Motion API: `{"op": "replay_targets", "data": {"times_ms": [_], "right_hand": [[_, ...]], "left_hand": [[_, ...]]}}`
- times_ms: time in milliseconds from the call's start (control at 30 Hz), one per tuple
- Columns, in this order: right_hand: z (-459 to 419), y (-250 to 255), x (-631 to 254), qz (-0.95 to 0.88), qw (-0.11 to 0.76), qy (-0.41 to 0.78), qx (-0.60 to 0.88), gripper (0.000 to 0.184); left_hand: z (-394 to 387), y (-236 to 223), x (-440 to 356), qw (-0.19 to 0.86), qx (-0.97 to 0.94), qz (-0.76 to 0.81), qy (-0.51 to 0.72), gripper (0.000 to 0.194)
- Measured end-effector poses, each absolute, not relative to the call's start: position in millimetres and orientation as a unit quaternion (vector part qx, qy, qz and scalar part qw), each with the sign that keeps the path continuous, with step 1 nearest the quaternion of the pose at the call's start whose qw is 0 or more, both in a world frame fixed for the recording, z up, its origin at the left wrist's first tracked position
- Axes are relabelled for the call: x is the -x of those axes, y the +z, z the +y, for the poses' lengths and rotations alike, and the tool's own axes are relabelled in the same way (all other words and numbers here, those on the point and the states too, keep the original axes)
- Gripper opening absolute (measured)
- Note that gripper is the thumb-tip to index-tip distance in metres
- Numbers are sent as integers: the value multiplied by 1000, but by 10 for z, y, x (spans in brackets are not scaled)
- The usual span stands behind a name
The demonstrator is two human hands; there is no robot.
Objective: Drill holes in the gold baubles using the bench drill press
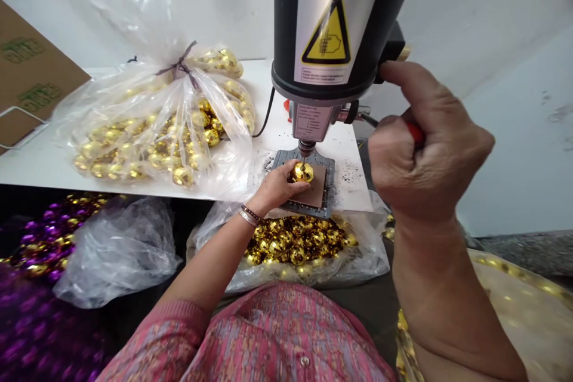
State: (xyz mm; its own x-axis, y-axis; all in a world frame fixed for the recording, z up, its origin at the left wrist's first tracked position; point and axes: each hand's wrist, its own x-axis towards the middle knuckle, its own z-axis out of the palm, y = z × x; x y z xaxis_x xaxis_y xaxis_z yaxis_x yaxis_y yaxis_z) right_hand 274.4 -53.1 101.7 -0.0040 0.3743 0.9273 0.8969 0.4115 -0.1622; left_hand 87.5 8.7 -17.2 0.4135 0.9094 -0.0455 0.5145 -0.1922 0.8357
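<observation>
Off to the left, a cardboard box [31, 71] leans near the far edge of the white worktop [40, 164], and a tied clear bag of gold baubles [156, 137] sits beside it, clear of the drill. Nearer, purple baubles [45, 233] lie below the worktop beside a crumpled plastic bag [119, 250]. At the centre, the left hand [275, 186] has its fingers [289, 168] clamped on a gold bauble [303, 172], apparently to pin it on a brown pad [317, 191] directly beneath the bit [302, 161] of a bench drill [331, 30]. The pad probably cushions the shiny shell. An open bag of gold baubles [295, 242] lies near, within easy reach. At right, the right hand [430, 155] forms a fist, its fingers [416, 101] closed round a red handle [416, 134], seemingly the drill's feed lever.
</observation>
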Motion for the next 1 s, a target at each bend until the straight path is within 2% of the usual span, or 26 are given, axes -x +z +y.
{"op": "replay_targets", "data": {"times_ms": [133,467,600,1000], "right_hand": [[-546,914,-2740,-668,498,-286,473,46],[-537,669,-2659,-630,522,-297,493,55],[-517,587,-2642,-614,528,-322,491,52],[-534,394,-2629,-604,528,-357,479,44]], "left_hand": [[85,-198,-875,408,-731,488,248,52],[66,-206,-902,391,-733,499,247,50],[66,-200,-903,390,-732,503,243,54],[21,-184,-906,393,-719,522,235,49]]}}
